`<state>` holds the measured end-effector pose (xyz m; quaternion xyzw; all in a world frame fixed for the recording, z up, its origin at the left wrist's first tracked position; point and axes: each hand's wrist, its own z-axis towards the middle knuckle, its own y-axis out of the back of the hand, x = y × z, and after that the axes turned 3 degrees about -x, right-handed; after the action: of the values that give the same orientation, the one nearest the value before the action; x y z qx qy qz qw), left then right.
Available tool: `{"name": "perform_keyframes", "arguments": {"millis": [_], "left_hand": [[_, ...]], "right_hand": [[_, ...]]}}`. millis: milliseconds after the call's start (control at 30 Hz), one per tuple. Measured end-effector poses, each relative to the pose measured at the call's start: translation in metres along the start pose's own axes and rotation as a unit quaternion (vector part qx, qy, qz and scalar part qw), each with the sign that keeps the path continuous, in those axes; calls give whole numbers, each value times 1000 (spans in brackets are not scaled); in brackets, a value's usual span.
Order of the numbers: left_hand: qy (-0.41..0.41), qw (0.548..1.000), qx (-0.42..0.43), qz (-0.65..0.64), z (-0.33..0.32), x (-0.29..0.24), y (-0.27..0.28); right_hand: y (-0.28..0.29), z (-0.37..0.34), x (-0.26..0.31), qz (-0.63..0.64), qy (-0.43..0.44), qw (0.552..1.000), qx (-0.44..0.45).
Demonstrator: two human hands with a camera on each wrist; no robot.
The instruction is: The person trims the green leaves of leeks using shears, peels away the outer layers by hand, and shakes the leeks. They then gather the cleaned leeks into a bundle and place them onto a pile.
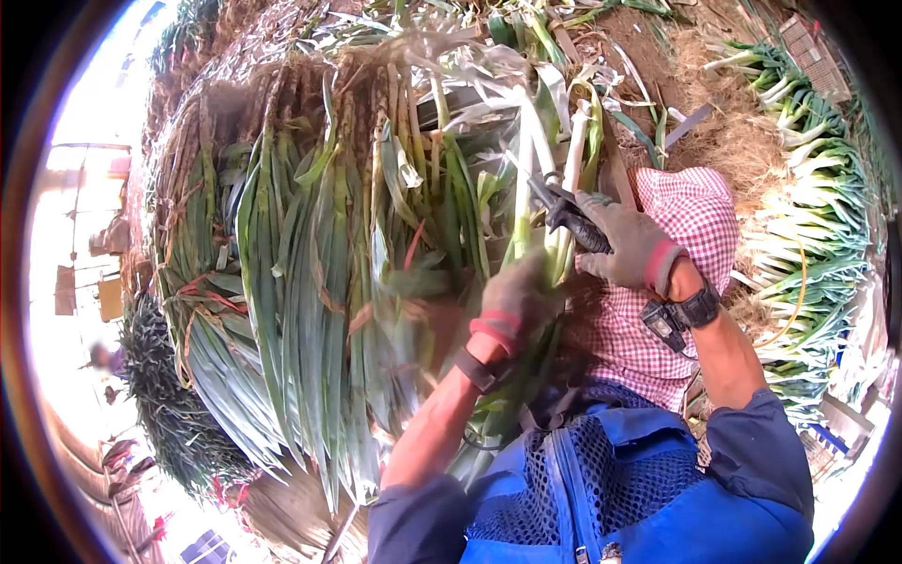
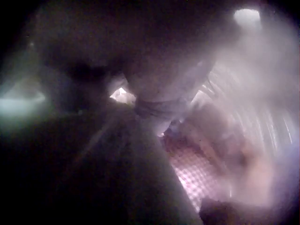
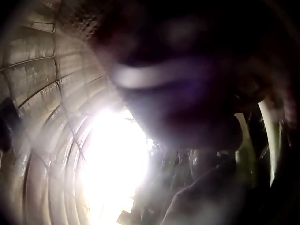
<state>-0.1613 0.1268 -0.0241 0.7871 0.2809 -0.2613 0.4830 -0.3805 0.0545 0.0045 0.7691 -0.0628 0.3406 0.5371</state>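
Pale leek stalks [image 1: 523,193] rise from my left hand [image 1: 512,303], which wears a grey glove with a red cuff and grips them low down; motion blurs it. In my gloved right hand [image 1: 625,242] is a knife with a black handle [image 1: 586,231], its narrow blade pointing up and left across the stalks. A second white stalk [image 1: 576,146] stands close beside the blade. Both wrist views are dark and hazy, with the gloves filling much of them; the right wrist view shows leek stalks [image 3: 269,136] at its right side.
A large heap of untrimmed leeks [image 1: 291,254] with brown roots lies at the left. Cleaned leeks [image 1: 813,188] are lined up along the far right. A red-and-white checked cloth [image 1: 691,211] covers the person's leg. Loose peelings [image 1: 451,47] and root scraps [image 1: 728,132] litter the ground.
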Motion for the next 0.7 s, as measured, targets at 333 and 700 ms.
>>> {"name": "perform_keyframes", "arguments": {"millis": [333, 700], "left_hand": [[-20, 992, 105, 73, 13, 12, -4], [125, 963, -143, -190, 111, 101, 60]], "right_hand": [[0, 55, 38, -60, -39, 986, 150], [-25, 130, 43, -70, -62, 981, 169]]}}
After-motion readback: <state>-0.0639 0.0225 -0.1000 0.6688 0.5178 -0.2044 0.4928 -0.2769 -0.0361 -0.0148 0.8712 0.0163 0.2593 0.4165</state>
